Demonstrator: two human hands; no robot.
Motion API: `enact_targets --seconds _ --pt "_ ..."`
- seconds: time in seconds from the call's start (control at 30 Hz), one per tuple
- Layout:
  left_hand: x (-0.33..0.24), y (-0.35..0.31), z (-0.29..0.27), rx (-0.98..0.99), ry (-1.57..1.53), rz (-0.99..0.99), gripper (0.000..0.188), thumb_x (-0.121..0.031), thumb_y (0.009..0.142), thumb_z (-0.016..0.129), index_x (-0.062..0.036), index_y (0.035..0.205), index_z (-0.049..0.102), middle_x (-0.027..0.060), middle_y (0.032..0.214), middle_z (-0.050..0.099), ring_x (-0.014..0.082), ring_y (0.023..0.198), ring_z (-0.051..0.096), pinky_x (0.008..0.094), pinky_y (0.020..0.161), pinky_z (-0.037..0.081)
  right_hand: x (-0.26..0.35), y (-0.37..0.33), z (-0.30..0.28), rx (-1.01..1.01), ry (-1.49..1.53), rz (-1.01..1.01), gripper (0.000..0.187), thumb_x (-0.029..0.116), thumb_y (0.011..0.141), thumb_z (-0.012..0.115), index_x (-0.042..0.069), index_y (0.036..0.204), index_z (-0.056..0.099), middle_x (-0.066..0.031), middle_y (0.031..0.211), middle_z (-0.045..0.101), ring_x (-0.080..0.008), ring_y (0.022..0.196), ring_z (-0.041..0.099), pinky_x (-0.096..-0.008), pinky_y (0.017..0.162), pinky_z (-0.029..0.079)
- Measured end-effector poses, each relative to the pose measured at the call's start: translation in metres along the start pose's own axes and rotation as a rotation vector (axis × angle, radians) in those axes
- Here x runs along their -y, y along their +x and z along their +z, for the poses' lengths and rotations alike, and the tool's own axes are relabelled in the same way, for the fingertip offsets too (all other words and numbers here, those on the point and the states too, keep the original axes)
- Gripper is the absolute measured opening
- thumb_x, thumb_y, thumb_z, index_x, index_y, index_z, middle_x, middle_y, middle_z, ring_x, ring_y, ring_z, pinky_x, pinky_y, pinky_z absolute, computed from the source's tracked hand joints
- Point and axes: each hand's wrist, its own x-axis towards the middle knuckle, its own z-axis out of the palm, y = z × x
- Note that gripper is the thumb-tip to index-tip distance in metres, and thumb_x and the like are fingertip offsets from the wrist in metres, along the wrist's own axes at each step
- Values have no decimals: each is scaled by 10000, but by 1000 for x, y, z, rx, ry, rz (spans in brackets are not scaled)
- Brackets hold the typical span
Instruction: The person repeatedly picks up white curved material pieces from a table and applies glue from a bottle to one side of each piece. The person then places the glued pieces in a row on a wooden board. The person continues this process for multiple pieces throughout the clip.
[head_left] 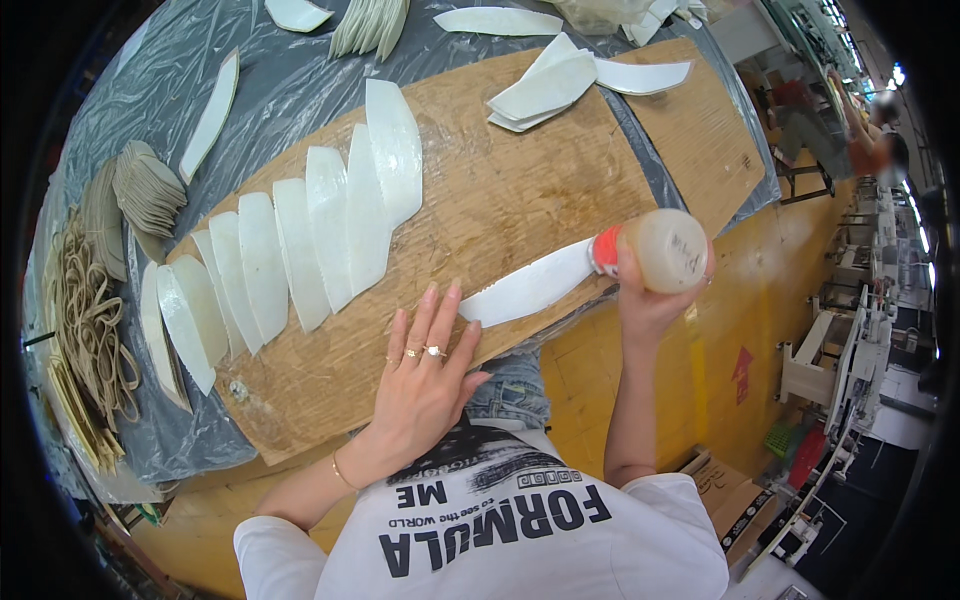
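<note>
A curved white piece (535,284) lies along the near edge of a brown wooden board (470,180). My left hand (425,365) rests flat on the board, fingers stretched out, its index fingertip by the piece's left end. In my right hand (645,290) is a tilted, cloudy plastic bottle (672,250), its bottom facing up. The bottle's red-and-white neck end (606,250) meets the right end of the piece; the tip itself is hidden. Several glossy white pieces (325,220) overlap in a row on the board's left half.
More white pieces (545,85) are piled at the board's far right. Grey plastic sheeting (290,75) covers the table. Stacked beige pieces (148,190) and tangled beige strips (95,325) lie at the left. A cardboard box (725,500) stands on the yellow floor at right.
</note>
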Motion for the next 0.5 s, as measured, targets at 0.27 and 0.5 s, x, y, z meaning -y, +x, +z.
enact_targets --seconds 0.27,0.5 --pt "-2 -1 2 -6 -10 -19 479 -300 848 683 -61 1254 594 242 1526 255 434 1418 222 581 1127 172 35 -13 28 251 44 -65 883 91 669 865 -31 1346 313 -190 1206 499 -263 1047 582 -378 864 529" --pt "10 -14 -27 -232 -135 -146 326 -132 826 684 -74 1145 655 238 1501 304 445 1399 263 594 1120 168 65 -47 45 365 100 -155 906 74 629 881 -25 1336 322 -171 1146 527 -248 992 596 -353 809 528"
